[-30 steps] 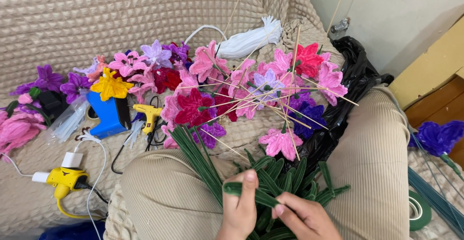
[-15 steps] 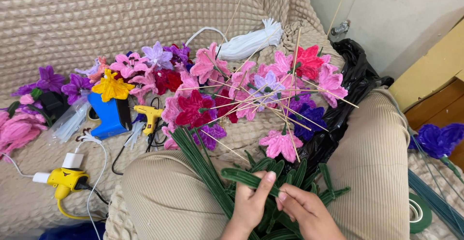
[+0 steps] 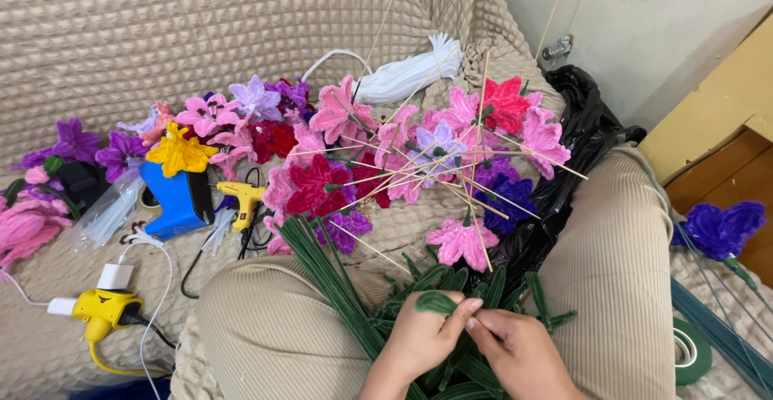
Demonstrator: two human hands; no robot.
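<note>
Green chenille leaf [image 3: 437,303] sits pinched between the two hands low in the head view, just above the person's lap. The left hand [image 3: 419,344] closes its thumb and forefinger on the near end of the leaf, fingers [image 3: 465,310] pressed nearly together around it; the right hand [image 3: 519,356] meets it from the 4 o'clock side, its fingers also drawn tight to the same spot, though what exactly lies under them cannot be told.

The leaf's long axis runs roughly from 9 o'clock to 3 o'clock, its rounded tip pointing toward 9 o'clock and its pinched end toward 3 o'clock.

As a judgement, the shaping goes best with a firm pinch at the base and small twists made close to the fingertips, so the fuzzy loop keeps its outline and does not flatten.

Beneath the hands lies a heap of finished green leaves [image 3: 483,287], and a bundle of green stems [image 3: 326,275] fans away toward 11 o'clock. Farther out, pink, red and purple flowers on thin sticks [image 3: 419,167] spread across the beige sofa cover [image 3: 161,38]. A small yellow glue gun [image 3: 241,199] and a blue stand [image 3: 179,199] lie toward 10 o'clock, a black bag [image 3: 588,126] toward 1 o'clock.
</note>
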